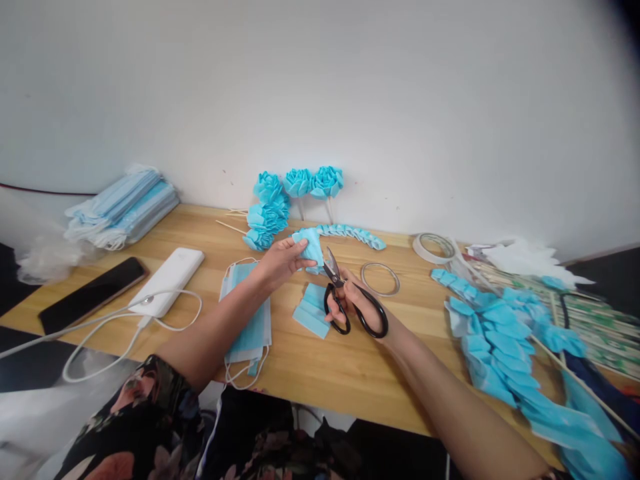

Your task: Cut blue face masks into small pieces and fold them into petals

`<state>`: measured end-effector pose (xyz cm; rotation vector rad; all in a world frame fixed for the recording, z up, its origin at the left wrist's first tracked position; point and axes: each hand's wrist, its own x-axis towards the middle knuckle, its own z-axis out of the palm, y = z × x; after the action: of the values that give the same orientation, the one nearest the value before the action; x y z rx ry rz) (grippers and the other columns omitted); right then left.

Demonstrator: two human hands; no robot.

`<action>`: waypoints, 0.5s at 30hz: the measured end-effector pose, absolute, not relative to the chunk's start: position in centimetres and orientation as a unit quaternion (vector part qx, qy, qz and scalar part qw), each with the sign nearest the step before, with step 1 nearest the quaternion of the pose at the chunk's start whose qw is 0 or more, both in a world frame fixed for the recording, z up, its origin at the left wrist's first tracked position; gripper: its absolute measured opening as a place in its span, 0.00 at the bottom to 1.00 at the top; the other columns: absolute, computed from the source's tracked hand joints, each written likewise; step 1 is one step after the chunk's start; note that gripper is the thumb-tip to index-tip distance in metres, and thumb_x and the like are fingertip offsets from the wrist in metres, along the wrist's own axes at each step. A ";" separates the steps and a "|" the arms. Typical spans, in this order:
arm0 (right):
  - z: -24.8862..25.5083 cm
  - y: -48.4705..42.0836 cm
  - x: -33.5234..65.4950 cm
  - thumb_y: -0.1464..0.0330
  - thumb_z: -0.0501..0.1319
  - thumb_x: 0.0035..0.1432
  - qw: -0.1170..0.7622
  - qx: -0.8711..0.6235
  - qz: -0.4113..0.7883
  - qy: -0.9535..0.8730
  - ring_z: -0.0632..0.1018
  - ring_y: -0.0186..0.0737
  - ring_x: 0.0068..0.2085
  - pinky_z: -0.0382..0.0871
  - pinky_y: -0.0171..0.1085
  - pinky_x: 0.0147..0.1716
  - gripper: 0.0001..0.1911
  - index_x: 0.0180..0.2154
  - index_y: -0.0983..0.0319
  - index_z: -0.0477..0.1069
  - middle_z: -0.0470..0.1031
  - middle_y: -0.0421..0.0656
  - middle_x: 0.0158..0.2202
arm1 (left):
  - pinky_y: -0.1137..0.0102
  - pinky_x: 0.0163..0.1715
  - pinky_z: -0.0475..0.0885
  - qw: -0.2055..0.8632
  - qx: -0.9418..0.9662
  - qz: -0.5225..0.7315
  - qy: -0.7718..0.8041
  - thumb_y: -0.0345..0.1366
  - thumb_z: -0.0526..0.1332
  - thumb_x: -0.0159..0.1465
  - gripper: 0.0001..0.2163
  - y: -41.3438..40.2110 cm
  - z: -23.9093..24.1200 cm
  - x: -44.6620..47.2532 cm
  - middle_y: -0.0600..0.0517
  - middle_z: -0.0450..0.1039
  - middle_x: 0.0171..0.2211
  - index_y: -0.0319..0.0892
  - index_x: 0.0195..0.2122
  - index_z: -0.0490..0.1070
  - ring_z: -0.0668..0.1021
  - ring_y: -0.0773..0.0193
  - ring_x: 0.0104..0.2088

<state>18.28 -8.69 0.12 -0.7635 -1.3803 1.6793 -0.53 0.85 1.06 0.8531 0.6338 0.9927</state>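
Note:
My left hand point(283, 261) pinches a small piece of blue mask fabric point(311, 245) above the middle of the table. In my right hand point(356, 293) is a pair of black-handled scissors point(332, 268), its blades pointing up and left, close beside the fabric's right edge. Whether the blades touch the fabric I cannot tell. Under the hands lies another folded blue piece point(313, 311), partly behind the scissor handle. Blue face masks point(253, 320) with white ear loops rest below my left forearm. Behind the fabric curves a pleated blue strip point(353, 233).
Blue fabric flowers on sticks point(299, 183) lean at the wall. Left are a mask stack point(125, 207), a phone point(93, 295) and a cabled white power bank point(167, 280). Right are a metal ring point(380, 279), a tape roll point(434, 248) and pleated blue strips point(500, 340).

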 end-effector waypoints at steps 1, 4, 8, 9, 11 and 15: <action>0.1 -8.7 18.3 0.49 0.52 0.64 0.407 -0.303 0.665 -0.548 0.67 0.30 0.20 0.77 0.43 0.35 0.29 0.59 0.58 0.55 0.67 0.35 0.25 | 0.74 0.29 0.78 0.743 0.391 0.457 0.293 0.35 0.69 0.57 0.09 0.9 1.0 -0.5 0.48 0.78 0.28 0.32 0.33 0.75 0.80 0.67 0.28; 0.0 -8.6 18.3 0.49 0.52 0.64 0.418 -0.311 0.658 -0.544 0.67 0.30 0.20 0.77 0.43 0.34 0.29 0.59 0.58 0.55 0.68 0.35 0.25 | 0.73 0.29 0.79 0.735 0.386 0.470 0.298 0.35 0.70 0.56 0.09 1.0 0.9 -0.5 0.49 0.78 0.28 0.33 0.33 0.76 0.79 0.67 0.27; -0.1 -8.5 18.3 0.48 0.53 0.64 0.427 -0.321 0.654 -0.535 0.67 0.31 0.20 0.76 0.42 0.33 0.30 0.59 0.59 0.55 0.67 0.35 0.24 | 0.73 0.29 0.79 0.735 0.383 0.472 0.299 0.34 0.69 0.56 0.09 1.0 0.9 -0.5 0.50 0.78 0.27 0.33 0.32 0.75 0.79 0.68 0.26; -0.1 -8.5 18.3 0.48 0.53 0.63 0.425 -0.321 0.655 -0.535 0.67 0.31 0.20 0.77 0.42 0.33 0.30 0.59 0.59 0.55 0.67 0.35 0.25 | 0.73 0.29 0.79 0.734 0.384 0.471 0.301 0.34 0.69 0.57 0.09 0.9 0.9 -0.5 0.50 0.78 0.27 0.33 0.32 0.75 0.79 0.68 0.26; -0.1 -8.5 18.3 0.48 0.53 0.63 0.419 -0.318 0.659 -0.538 0.67 0.31 0.20 0.76 0.42 0.33 0.31 0.59 0.59 0.55 0.68 0.35 0.25 | 0.73 0.30 0.79 0.732 0.388 0.469 0.306 0.34 0.69 0.57 0.09 0.8 1.0 -0.5 0.50 0.77 0.27 0.33 0.33 0.75 0.79 0.67 0.27; 0.0 -8.6 18.2 0.48 0.53 0.63 0.408 -0.317 0.668 -0.536 0.67 0.30 0.19 0.77 0.43 0.34 0.31 0.60 0.59 0.55 0.68 0.35 0.25 | 0.73 0.31 0.78 0.730 0.381 0.483 0.299 0.33 0.68 0.58 0.07 0.7 1.1 -0.4 0.50 0.77 0.27 0.33 0.32 0.75 0.79 0.68 0.27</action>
<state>18.20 -8.60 0.00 -0.8002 -1.3513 1.6827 -0.43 0.72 1.12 0.8394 0.6588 1.0629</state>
